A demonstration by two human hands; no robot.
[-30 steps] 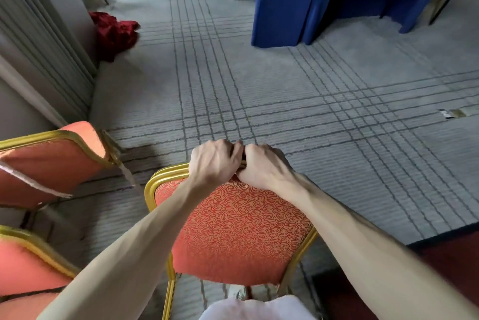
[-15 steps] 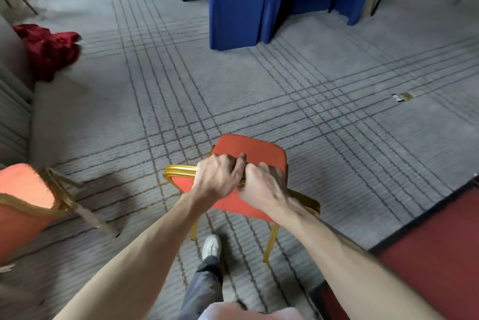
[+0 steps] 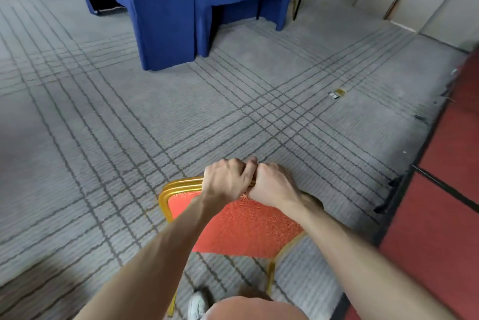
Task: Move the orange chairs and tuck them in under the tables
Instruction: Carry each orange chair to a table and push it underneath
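Carpet [image 3: 103,125], grey with dark crossing lines, carries everything here. Toward its near edge the orange chair [image 3: 241,226] is seen from behind and above, its patterned back pad framed in gold tubing and two gold legs showing below. The left hand [image 3: 225,182] and the right hand [image 3: 272,186] sit side by side on the middle of the top rail, touching each other. Each has its fingers curled over the tube in a full grip, with the fingertips hidden on the far side. The chair's back pad lies directly below the hands, between the two outstretched forearms, and its rail is the only thing they hold. Whether its feet touch the carpet cannot be told. A white shoe [image 3: 197,304] shows just beside the left rear leg. The blue-draped tables [image 3: 181,8] stand well apart from the chair, at the carpet's far edge. A strip of red flooring [image 3: 440,216] runs along the carpet's right edge, near the chair.
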